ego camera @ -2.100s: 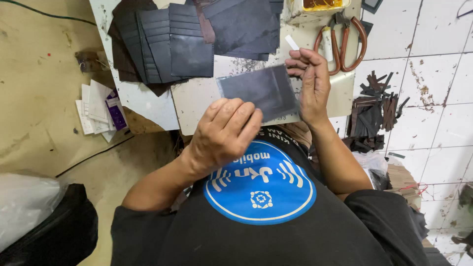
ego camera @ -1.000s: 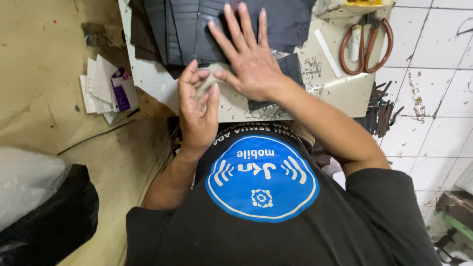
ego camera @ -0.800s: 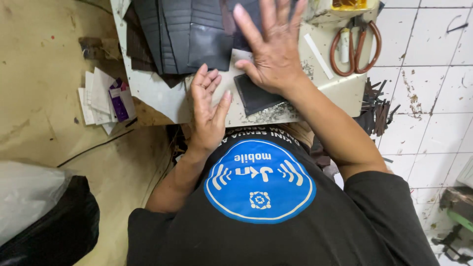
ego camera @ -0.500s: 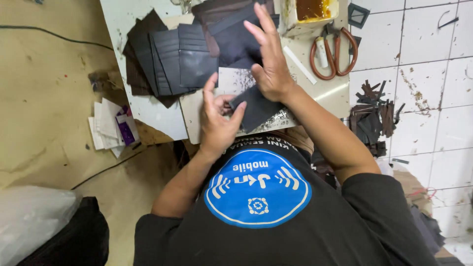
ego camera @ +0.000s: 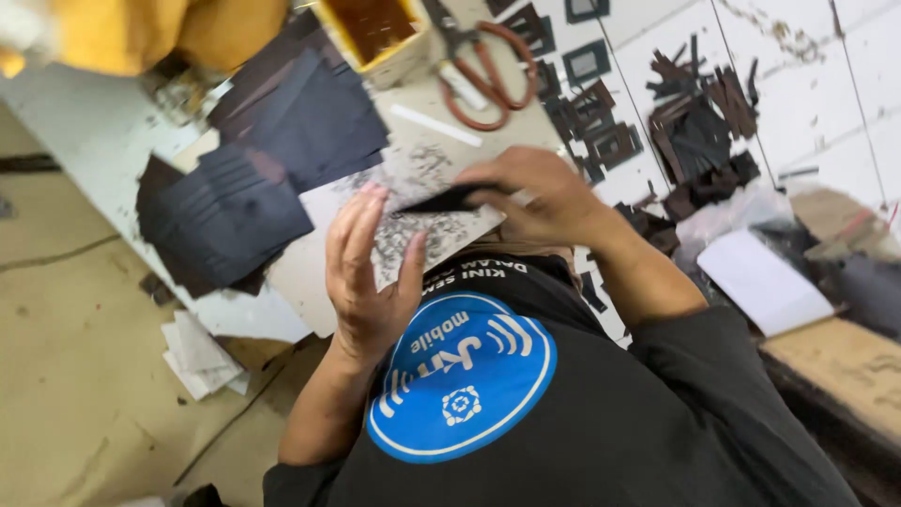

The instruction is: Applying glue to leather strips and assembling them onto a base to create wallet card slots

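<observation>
Scratched grey work board (ego camera: 427, 230), dark leather pieces (ego camera: 225, 221) around
We see right hand (ego camera: 540, 192) pinching dark strip (ego camera: 450, 199), lying left-right; left hand (ego camera: 368, 272) fingers curled round board edge

Head camera, single view, looking steeply down my own front.

It sits on my head, close above my chest and forearms, tilted so the board (ego camera: 282, 282) runs diagonally toward upper left. My left hand (ego camera: 368, 272) and right hand (ego camera: 535, 192) fill the centre at near range; tiled floor (ego camera: 826, 84) lies right, bare floor left. No second view shares this scene.
</observation>
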